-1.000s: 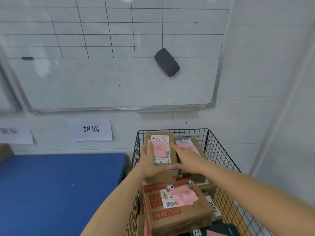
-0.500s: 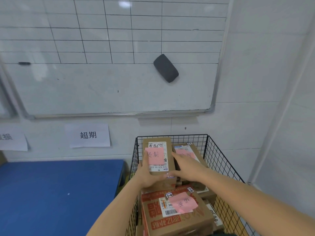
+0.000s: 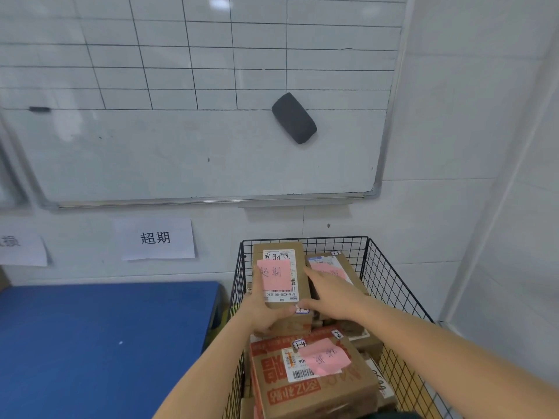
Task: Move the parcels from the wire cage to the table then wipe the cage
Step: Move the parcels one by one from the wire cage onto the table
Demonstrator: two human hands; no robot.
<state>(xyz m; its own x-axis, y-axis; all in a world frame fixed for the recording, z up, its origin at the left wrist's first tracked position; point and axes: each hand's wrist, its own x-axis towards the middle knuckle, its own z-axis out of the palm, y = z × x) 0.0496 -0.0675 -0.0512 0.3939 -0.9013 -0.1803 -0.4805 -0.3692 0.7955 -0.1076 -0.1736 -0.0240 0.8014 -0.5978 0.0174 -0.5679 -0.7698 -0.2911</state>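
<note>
A whiteboard (image 3: 181,152) hangs over the blue table (image 3: 99,343), just left of the wire cage (image 3: 393,285). Within the cage, above a red-printed parcel (image 3: 302,394), a narrow parcel (image 3: 272,249) is gripped by the left hand (image 3: 263,316) and right hand (image 3: 331,294), fingers curled round it; a pink note (image 3: 273,275) sits on top.

1. A whiteboard (image 3: 193,152) with a ruled grid hangs on the wall, well above the fingers (image 3: 316,276).
2. A dark grey eraser (image 3: 294,117) sticks to it, tilted, straight above the fingers.
3. A black marker (image 3: 39,109) sits far up-left.
4. A paper sign (image 3: 155,238) reading 超期 hangs left of the fingers.
5. Another sign (image 3: 22,249) lies farther left, cut off.
</note>
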